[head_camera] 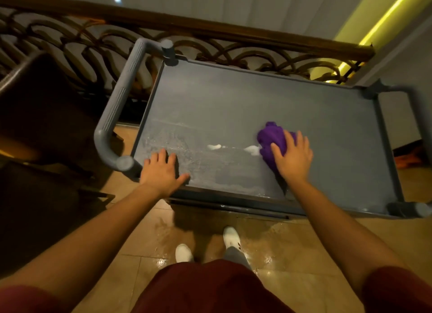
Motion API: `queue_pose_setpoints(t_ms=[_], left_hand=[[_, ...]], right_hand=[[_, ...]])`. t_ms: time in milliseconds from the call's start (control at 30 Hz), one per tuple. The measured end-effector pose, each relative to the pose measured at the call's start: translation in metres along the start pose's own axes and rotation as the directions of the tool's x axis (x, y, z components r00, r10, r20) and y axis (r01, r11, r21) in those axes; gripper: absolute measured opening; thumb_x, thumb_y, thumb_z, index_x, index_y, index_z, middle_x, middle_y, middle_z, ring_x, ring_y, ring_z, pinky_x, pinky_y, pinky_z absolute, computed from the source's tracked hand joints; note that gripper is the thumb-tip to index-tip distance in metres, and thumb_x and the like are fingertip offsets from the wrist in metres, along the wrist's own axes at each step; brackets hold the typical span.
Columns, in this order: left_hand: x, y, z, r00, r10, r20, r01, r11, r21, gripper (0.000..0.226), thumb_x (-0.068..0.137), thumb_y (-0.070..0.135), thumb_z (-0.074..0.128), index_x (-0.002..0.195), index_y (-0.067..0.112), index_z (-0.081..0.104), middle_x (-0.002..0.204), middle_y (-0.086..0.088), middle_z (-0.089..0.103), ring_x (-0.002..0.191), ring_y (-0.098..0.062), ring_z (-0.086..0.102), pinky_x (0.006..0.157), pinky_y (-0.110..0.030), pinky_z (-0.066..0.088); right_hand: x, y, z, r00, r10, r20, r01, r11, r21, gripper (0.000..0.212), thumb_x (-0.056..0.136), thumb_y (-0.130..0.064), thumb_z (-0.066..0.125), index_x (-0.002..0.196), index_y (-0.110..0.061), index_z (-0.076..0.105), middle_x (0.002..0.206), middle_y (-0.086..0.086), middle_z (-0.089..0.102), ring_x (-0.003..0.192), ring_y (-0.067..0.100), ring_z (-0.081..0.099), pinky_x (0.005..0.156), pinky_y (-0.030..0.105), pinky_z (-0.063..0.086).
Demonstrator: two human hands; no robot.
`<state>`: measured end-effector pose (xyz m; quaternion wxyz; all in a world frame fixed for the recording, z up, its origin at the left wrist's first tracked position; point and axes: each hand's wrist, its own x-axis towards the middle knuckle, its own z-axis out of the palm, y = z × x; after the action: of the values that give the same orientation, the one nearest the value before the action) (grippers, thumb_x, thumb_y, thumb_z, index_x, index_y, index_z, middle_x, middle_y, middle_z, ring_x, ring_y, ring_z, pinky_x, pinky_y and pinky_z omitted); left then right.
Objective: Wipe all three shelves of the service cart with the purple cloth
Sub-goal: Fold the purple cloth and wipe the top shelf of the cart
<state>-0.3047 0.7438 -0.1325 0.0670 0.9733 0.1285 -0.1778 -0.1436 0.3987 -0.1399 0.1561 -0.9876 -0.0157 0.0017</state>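
The grey service cart's top shelf (245, 102) fills the middle of the view, wet and streaked on its near left part. The bunched purple cloth (272, 138) lies right of centre on that shelf, and my right hand (292, 158) presses flat on it, fingers spread over the cloth. Two white foam blobs (214, 146) sit on the shelf just left of the cloth. My left hand (162, 171) rests palm down on the near left corner of the shelf, fingers apart, holding nothing. The lower shelves are hidden under the top one.
The cart's grey handle (112, 116) loops out at the left; another handle (418, 116) is at the right. A dark wooden railing with curled ironwork (210, 48) runs behind the cart. A dark chair (39, 97) stands left. The tiled floor (292, 249) is wet and shiny near my white shoes.
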Motion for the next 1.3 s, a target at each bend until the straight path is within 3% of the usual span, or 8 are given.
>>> queue_pose_setpoints(t_ms=[167,367,600,700,800,1033,1200,1300], left_hand=[[-0.005,-0.009,0.011,0.998,-0.011,0.058,0.011,1.0,0.008,0.102,0.09,0.079,0.013,0.158,0.006,-0.009,0.164,-0.028,-0.016,0.151,-0.045,-0.018,0.124,-0.056,-0.002],[-0.004,-0.016,0.014,0.999,0.0,0.048,0.001,1.0,-0.015,0.113,0.082,0.086,0.004,0.156,0.003,-0.011,0.162,-0.03,-0.018,0.15,-0.045,-0.02,0.124,-0.056,-0.005],[-0.018,-0.022,0.0,0.998,-0.022,0.054,0.028,0.993,-0.113,0.106,0.089,0.08,0.021,0.158,0.005,-0.005,0.166,-0.024,-0.013,0.153,-0.04,-0.015,0.125,-0.053,0.001],[-0.045,-0.04,-0.013,0.973,0.143,-0.179,-0.181,0.959,-0.217,0.083,0.096,0.059,0.044,0.159,0.012,0.016,0.169,-0.015,0.007,0.156,-0.034,0.007,0.124,-0.052,0.019],[-0.053,-0.07,-0.037,0.814,0.21,-0.541,-0.243,0.97,0.012,0.068,0.095,0.058,0.041,0.152,0.021,0.034,0.167,-0.012,0.021,0.155,-0.034,0.012,0.12,-0.062,0.022],[-0.035,-0.093,-0.038,0.97,-0.053,-0.239,0.101,0.976,0.195,0.094,0.083,0.088,0.01,0.159,0.033,0.009,0.169,-0.014,-0.003,0.153,-0.039,-0.014,0.113,-0.075,-0.005],[-0.04,-0.109,-0.036,0.94,-0.005,-0.34,0.06,0.987,0.15,0.082,0.091,0.076,0.028,0.159,0.032,0.012,0.17,-0.013,-0.004,0.154,-0.037,-0.013,0.118,-0.07,-0.003],[-0.041,-0.131,-0.039,0.839,-0.04,-0.543,0.067,0.997,0.031,0.074,0.095,0.065,0.036,0.158,0.029,0.022,0.17,-0.012,0.002,0.156,-0.036,-0.005,0.122,-0.064,0.004]], right_hand=[[-0.008,-0.009,0.014,0.997,-0.022,0.073,0.014,0.994,0.107,0.072,0.096,-0.053,0.058,0.154,-0.017,0.037,0.164,0.022,0.027,0.152,0.041,0.022,0.124,0.052,0.02],[-0.015,-0.088,0.049,0.992,0.13,-0.003,-0.124,0.953,0.276,0.049,0.096,-0.012,0.057,0.145,-0.005,0.052,0.155,0.02,0.046,0.149,0.038,0.033,0.122,0.045,0.026],[-0.056,-0.207,0.072,0.961,-0.239,0.136,0.184,0.926,0.33,0.049,0.098,-0.017,0.056,0.147,-0.009,0.05,0.154,0.014,0.05,0.148,0.034,0.036,0.125,0.046,0.025],[-0.028,-0.169,0.053,0.956,-0.282,0.08,0.243,0.914,0.324,0.044,0.095,-0.022,0.054,0.137,-0.01,0.062,0.137,0.018,0.064,0.131,0.037,0.055,0.114,0.047,0.04],[-0.003,-0.148,0.045,0.995,-0.103,0.01,0.097,0.964,0.248,0.052,0.101,-0.04,0.048,0.138,-0.006,0.059,0.144,0.018,0.059,0.144,0.039,0.041,0.118,0.052,0.03],[-0.069,-0.241,0.091,0.937,-0.321,0.14,0.258,0.903,0.342,0.043,0.104,-0.036,0.049,0.142,-0.017,0.058,0.156,0.005,0.048,0.152,0.033,0.028,0.125,0.046,0.022],[-0.069,-0.259,0.084,0.867,-0.464,0.179,0.365,0.839,0.404,0.044,0.104,-0.037,0.048,0.143,-0.02,0.056,0.151,0.007,0.055,0.147,0.033,0.037,0.122,0.05,0.029],[-0.016,-0.242,0.072,0.942,-0.328,0.073,0.296,0.912,0.282,0.047,0.103,-0.043,0.045,0.138,-0.016,0.06,0.15,0.01,0.056,0.147,0.038,0.035,0.121,0.051,0.026]])
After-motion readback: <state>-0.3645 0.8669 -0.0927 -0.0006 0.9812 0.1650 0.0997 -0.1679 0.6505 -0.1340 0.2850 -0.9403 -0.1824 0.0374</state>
